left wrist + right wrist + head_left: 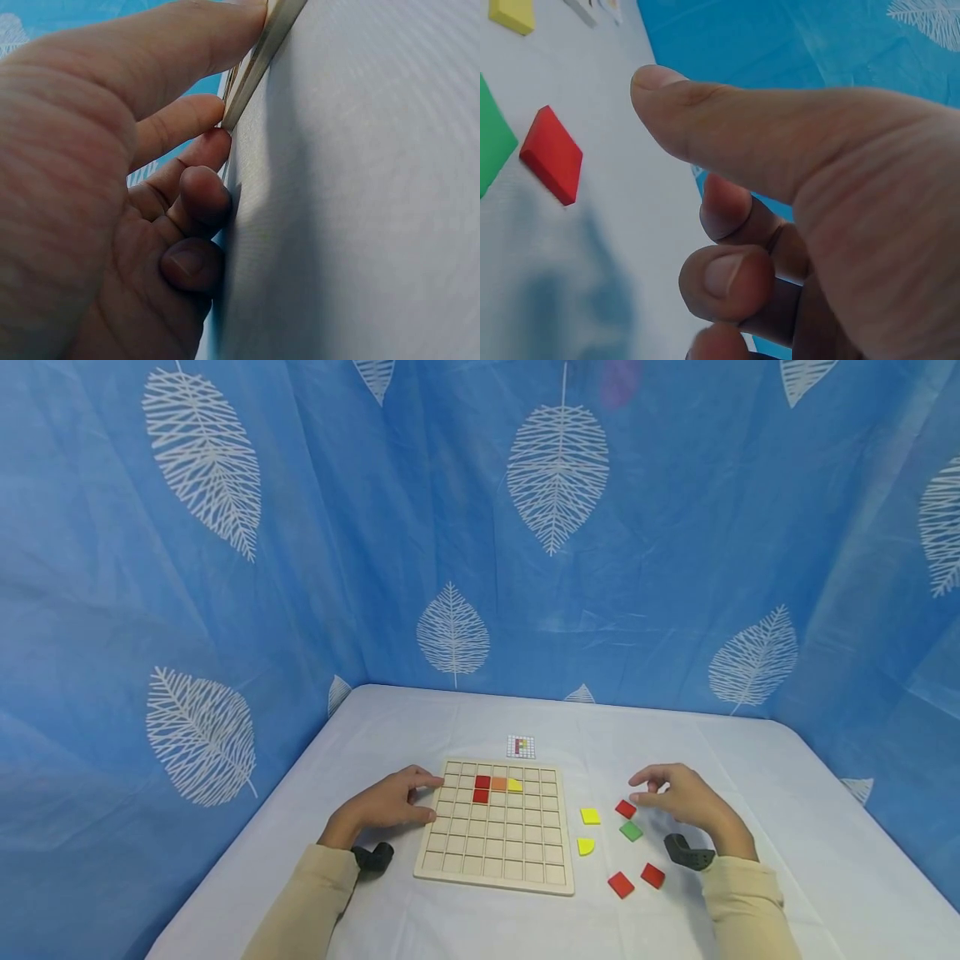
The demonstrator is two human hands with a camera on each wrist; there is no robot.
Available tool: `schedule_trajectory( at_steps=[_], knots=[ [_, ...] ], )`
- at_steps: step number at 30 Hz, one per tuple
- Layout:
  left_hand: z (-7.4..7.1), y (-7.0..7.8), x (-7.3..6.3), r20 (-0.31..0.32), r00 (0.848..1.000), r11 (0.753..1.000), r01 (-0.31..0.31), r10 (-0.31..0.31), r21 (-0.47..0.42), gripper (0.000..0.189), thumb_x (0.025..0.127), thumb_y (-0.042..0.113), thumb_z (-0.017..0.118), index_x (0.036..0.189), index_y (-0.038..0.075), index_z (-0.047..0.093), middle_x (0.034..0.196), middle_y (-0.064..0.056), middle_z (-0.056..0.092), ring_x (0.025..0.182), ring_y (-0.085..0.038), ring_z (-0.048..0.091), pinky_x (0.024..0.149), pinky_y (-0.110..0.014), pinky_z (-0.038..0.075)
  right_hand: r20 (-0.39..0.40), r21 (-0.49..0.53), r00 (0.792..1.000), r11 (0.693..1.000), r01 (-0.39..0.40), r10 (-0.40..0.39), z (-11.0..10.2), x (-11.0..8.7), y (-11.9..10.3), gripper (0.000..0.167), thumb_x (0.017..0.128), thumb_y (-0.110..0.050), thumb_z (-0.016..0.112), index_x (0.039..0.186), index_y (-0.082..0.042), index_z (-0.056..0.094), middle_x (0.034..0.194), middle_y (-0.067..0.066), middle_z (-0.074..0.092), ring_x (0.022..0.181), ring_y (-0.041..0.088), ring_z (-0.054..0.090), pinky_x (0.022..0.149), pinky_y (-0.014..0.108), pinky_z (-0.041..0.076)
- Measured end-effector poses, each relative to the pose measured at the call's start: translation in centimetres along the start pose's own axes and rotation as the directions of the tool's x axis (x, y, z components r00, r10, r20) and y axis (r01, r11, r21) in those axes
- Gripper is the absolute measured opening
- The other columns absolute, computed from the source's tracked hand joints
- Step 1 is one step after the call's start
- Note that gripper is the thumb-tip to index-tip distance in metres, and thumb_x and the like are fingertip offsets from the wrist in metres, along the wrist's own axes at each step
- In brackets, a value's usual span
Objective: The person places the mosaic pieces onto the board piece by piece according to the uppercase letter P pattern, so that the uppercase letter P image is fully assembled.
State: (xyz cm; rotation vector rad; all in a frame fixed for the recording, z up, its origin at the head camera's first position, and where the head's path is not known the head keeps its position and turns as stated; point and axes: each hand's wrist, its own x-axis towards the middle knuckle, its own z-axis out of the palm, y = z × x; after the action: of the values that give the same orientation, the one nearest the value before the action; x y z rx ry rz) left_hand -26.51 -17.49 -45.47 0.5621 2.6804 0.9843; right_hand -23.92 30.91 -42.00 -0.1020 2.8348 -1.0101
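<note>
A pale wooden grid board (495, 883) lies on the white table. My left hand (386, 800) touches its left edge with thumb and fingertips, and the board's side (255, 75) shows against them in the left wrist view. In the upper grid cells sit two red squares (481, 796), an orange square (498, 784) and a yellow rounded piece (515, 786). My right hand (686, 797) hovers right of the board, thumb and fingers apart with nothing between them. Nearest to it are a red square tile (553, 157) and a green square tile (493, 139).
Between board and right hand lie a yellow square (590, 816) and a yellow quarter-round (586, 846). Two more red squares (621, 885) are nearer the front. A small printed pattern card (521, 747) lies behind the board. Blue leaf-patterned cloth (555, 635) hangs behind the table.
</note>
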Motion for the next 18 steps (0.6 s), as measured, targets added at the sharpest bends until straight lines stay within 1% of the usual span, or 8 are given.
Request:
schedule_trajectory(
  at_steps=[4,8,14,18],
  knots=[
    [0.0,0.1,0.0,0.000,1.000,1.000,0.009,-0.009,-0.007,0.060,0.083,0.031,0.081,0.139,0.023,0.061,0.123,0.003,0.055,0.101,-0.017,0.048,0.087,-0.037,0.042,0.002,-0.032,1.000,0.999,0.000,0.000,0.3,0.2,0.0,0.038,0.084,-0.030,0.081,0.113,-0.009,0.071,0.091,0.006,0.052,0.074,0.020,0.048,0.060,0.032,0.041],
    [0.0,0.1,0.0,-0.001,1.000,1.000,0.010,-0.010,-0.009,0.060,0.083,0.031,0.081,0.139,0.024,0.061,0.123,0.003,0.055,0.101,-0.017,0.048,0.087,-0.037,0.042,0.008,-0.052,1.000,0.999,0.012,-0.011,0.6,0.2,-0.1,0.036,0.083,-0.031,0.081,0.109,-0.008,0.071,0.087,0.006,0.051,0.079,0.020,0.047,0.063,0.034,0.039],
    [0.1,0.1,0.0,-0.002,1.000,1.000,0.005,-0.005,-0.013,0.060,0.083,0.031,0.081,0.139,0.023,0.061,0.124,0.002,0.055,0.100,-0.017,0.048,0.088,-0.037,0.043,0.015,-0.062,1.000,0.998,0.013,-0.012,1.1,0.5,0.4,0.030,0.084,-0.028,0.080,0.105,-0.009,0.071,0.084,0.005,0.051,0.076,0.019,0.046,0.063,0.034,0.038],
    [0.1,0.3,0.0,-0.002,1.000,1.000,0.010,-0.010,-0.013,0.060,0.083,0.031,0.081,0.139,0.023,0.061,0.123,0.002,0.055,0.100,-0.017,0.048,0.087,-0.037,0.043,0.019,-0.069,1.000,0.998,0.010,-0.009,1.2,0.6,0.7,0.030,0.084,-0.029,0.080,0.104,-0.009,0.071,0.083,0.005,0.052,0.076,0.020,0.047,0.063,0.034,0.038]
  ],
)
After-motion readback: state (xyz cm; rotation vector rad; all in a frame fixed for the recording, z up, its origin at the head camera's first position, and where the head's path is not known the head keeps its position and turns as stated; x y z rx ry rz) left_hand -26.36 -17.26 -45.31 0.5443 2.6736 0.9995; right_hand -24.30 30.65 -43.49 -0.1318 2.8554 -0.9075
